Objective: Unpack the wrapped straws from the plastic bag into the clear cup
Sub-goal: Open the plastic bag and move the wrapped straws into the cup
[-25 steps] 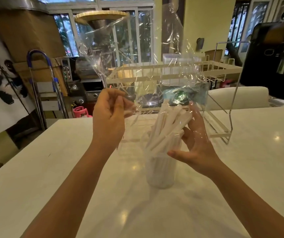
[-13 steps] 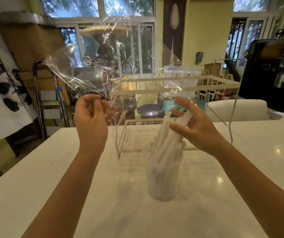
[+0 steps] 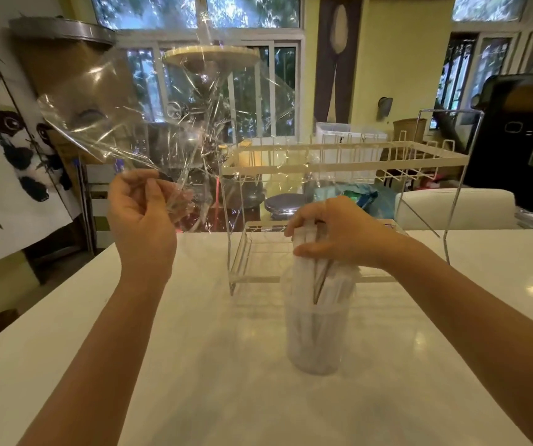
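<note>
The room (image 3: 387,75) has yellow-green walls and tall windows (image 3: 213,88) with leaves behind the glass. A panda picture (image 3: 11,146) hangs at the left, and a dark machine (image 3: 522,133) stands at the far right. A pale, glossy table (image 3: 194,365) fills the lower view, with small spots of light reflected on it. At its far side stands a cream wire rack (image 3: 348,162), with a white chair back (image 3: 455,209) behind it to the right.

The plastic bag (image 3: 168,123) is up in the air at the left, crumpled and see-through, clear of the table. The left hand (image 3: 144,217) holds it up, with thumb and fingers pinched on its lower edge.

The clear cup (image 3: 318,339) stands upright on the table in front of the rack. The wrapped straws (image 3: 326,281) stand bundled inside it, with their tops sticking out above the rim. The right hand (image 3: 339,235) is curled around those tops, gripping them from above.
</note>
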